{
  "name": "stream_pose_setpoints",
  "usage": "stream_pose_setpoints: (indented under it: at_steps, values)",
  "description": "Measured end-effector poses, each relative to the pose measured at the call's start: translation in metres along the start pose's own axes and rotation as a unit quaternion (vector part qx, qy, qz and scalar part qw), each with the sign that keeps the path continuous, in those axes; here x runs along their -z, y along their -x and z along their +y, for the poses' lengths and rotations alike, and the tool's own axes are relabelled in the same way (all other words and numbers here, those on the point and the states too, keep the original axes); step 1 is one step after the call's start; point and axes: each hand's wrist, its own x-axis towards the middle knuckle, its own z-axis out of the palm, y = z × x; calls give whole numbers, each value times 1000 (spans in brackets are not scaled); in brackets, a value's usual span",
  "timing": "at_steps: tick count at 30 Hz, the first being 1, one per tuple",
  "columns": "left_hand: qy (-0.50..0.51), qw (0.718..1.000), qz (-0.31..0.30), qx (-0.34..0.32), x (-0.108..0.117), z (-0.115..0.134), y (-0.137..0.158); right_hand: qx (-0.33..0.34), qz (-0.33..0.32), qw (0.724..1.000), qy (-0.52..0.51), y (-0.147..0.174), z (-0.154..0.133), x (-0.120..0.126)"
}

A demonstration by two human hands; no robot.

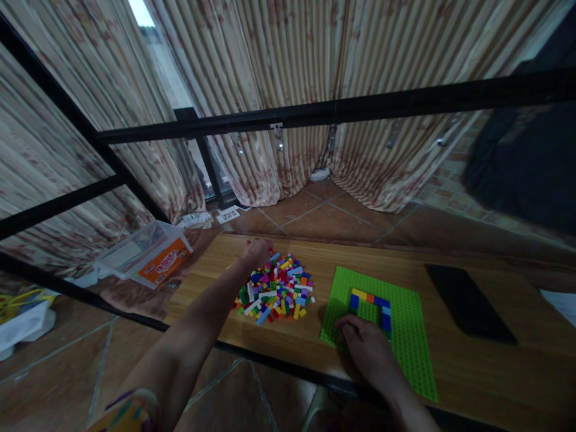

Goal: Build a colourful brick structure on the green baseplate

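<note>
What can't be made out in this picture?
All in the head view:
Left hand: too small and dim to tell whether it holds anything.
Right hand: hides what lies beneath it on the green baseplate.
Brick pile: the upper bricks cover the lower ones.
White sheet: cut off by the right edge; any writing is too small to read.
</note>
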Motion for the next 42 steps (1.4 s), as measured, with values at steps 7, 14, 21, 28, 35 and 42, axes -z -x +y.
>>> stream_pose_setpoints:
  at_steps: [7, 14, 21, 28, 35, 42]
  values:
    - [-14, 999, -2, -32, 0, -4, 12, 19, -1, 1000, 11, 2, -6, 1]
    - [12, 997, 72, -29, 24, 5, 29, 15, 3, 999, -32, 2, -11, 6]
    - [384, 913, 49, -133, -6, 96, 88, -37, 153, 936, -314, -6, -6, 6]
    - [471, 880, 10, -56, -53, 177, 123, -69, 265, 858, -435, -18, 19, 13]
    - [480, 874, 73, -5, -77, 187, 130, -23, 306, 865, -396, -25, 39, 7]
    - [448, 888, 100, 44, -82, 217, 142, -11, 272, 946, -176, -23, 35, 47]
